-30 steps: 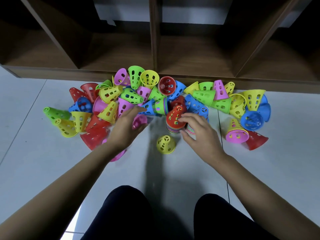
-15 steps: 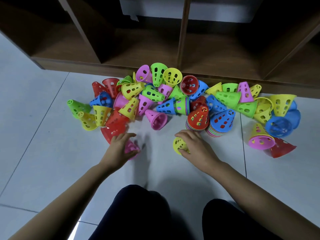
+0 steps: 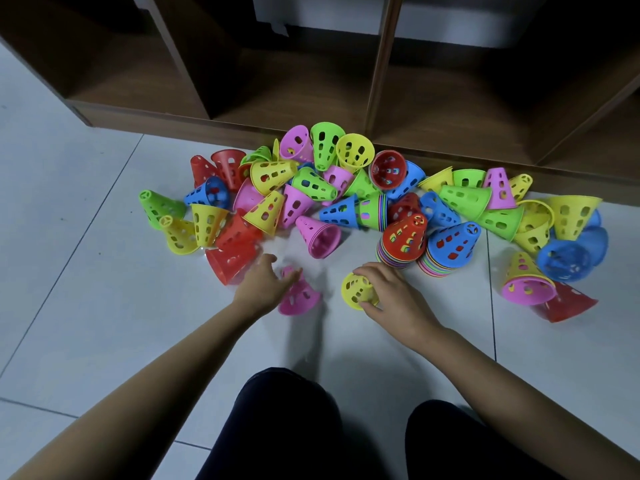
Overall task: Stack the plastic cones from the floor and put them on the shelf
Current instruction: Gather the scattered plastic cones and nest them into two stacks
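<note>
Nearest are the person's dark-clad knees (image 3: pixel 287 424) on the pale tiled floor (image 3: pixel 86 323). Beyond them the left hand (image 3: pixel 263 289) has its fingers (image 3: pixel 292 273) curled round the narrow end of a pink cone (image 3: pixel 299 297) lying on the floor. The right hand (image 3: pixel 391 296) grasps a yellow cone (image 3: pixel 356 291) on its side. Just behind stand a red-topped stack (image 3: pixel 403 242) and a blue-topped stack (image 3: pixel 448 247), side by side. Further back the pile of cones (image 3: pixel 311 188) sprawls against the foot of the wooden shelf (image 3: pixel 311 88).

no legible text or labels
</note>
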